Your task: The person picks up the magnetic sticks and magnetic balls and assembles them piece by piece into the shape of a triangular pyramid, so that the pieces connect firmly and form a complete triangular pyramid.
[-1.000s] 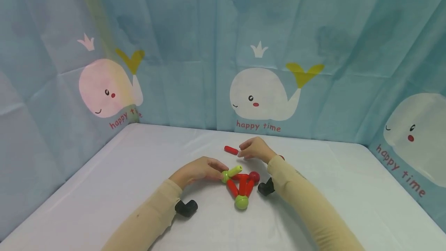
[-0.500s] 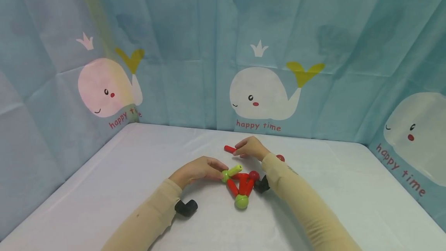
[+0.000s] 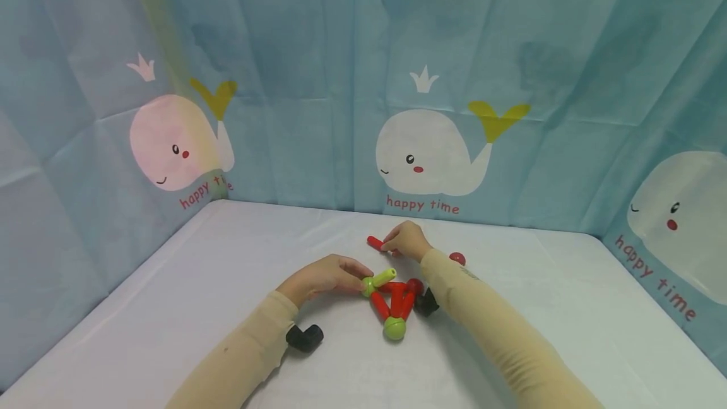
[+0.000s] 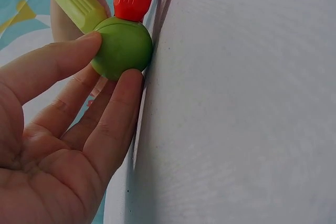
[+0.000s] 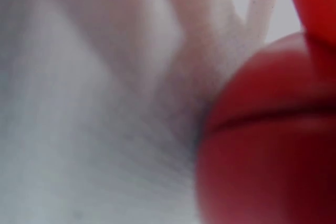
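My left hand [image 3: 329, 275] pinches a green ball [image 4: 123, 48] between thumb and fingers. The ball is one corner of a flat triangle of red rods [image 3: 379, 305] on the table. A yellow-green rod [image 3: 385, 277] also sticks out of that ball, tilted up. The other corners are a second green ball [image 3: 394, 328] in front and a red ball [image 3: 415, 286] at right. Farther back, my right hand [image 3: 410, 242] grips the near end of a loose red rod [image 3: 375, 243] with its fingertips. Blurred close-up, a red ball [image 5: 268, 156] covers much of the right wrist view.
A separate red ball [image 3: 457, 259] lies beyond the right sleeve [image 3: 488, 320]. Black wrist devices show beside the left cuff [image 3: 305, 338] and the right one. The white table [image 3: 142, 333] ends at a blue curtain [image 3: 295, 144] printed with whales.
My right hand has moved left to the loose red rod and taken its end, and the rod has turned slightly. More of the separate red ball shows. My left hand stays on the green ball.
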`<state>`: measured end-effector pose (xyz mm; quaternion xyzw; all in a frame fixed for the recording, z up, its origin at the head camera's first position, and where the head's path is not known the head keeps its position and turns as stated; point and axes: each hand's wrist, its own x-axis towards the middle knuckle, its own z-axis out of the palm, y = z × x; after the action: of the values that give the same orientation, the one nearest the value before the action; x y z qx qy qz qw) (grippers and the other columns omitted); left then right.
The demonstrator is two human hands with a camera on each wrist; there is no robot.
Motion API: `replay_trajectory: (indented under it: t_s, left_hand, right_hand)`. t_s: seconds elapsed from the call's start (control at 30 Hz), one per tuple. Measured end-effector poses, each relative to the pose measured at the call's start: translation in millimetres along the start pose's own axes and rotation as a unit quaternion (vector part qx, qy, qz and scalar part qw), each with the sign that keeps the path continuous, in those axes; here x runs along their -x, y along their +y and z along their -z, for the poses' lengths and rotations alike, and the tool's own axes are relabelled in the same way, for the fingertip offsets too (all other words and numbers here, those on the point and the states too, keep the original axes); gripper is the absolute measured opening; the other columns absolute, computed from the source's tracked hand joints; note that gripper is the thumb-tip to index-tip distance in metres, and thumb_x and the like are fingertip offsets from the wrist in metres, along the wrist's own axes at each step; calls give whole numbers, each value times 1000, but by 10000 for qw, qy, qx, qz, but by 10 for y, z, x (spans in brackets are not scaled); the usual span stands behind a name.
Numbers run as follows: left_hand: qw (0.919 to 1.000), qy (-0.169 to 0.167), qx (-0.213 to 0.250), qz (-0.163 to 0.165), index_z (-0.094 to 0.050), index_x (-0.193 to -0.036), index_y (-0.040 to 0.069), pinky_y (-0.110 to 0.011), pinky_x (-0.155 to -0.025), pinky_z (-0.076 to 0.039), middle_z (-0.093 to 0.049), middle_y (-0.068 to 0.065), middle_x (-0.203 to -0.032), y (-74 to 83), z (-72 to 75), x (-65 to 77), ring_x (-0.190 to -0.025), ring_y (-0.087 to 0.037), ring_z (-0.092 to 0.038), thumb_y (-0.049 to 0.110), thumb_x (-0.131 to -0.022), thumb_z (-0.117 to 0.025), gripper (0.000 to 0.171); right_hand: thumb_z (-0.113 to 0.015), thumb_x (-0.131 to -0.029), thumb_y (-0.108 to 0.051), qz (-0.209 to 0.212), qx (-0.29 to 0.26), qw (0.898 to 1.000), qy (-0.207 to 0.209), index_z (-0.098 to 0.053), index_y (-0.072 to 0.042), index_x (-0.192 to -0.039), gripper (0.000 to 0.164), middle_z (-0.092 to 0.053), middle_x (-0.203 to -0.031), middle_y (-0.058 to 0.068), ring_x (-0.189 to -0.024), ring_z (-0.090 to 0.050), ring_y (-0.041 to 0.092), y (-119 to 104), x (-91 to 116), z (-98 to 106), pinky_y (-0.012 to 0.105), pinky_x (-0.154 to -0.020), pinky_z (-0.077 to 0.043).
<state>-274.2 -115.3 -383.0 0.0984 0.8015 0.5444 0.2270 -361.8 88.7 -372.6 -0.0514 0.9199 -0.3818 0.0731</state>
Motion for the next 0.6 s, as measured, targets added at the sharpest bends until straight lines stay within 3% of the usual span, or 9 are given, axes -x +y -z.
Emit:
replay_trajectory:
  t_s: [0.2, 0.4, 0.6]
  left_hand:
    - [10000, -11, 25, -13, -72, -118, 9, -33, -95, -55, -71, -3, -118, -7, -6, -27, -101, -15, -66, 14, -86, -72, 32]
    - [9999, 16, -100, -53, -72, -119, 9, -34, -96, -54, -70, -4, -120, 0, 10, -26, -101, -14, -65, 13, -85, -72, 34]
    - [9998, 68, -201, 41, -72, -118, 12, -36, -97, -53, -70, -1, -119, 7, -3, -18, -102, -13, -65, 16, -86, -73, 33]
  right_hand:
    - [-79, -83, -13, -167, 61, 9998, -49, -78, -5, -90, 11, -72, -77, 6, -68, -62, 16, 33, 15, 63, 23, -67, -52]
    - [-79, -83, -16, -341, 71, 9988, -354, -78, -6, -94, 15, -73, -79, 6, -72, -63, 18, 111, 36, 155, 26, -73, -55]
    - [-79, -84, -15, -310, 232, 9984, -420, -79, -6, -94, 14, -75, -81, 5, -74, -66, 18, 111, 193, 218, 29, -80, -57]
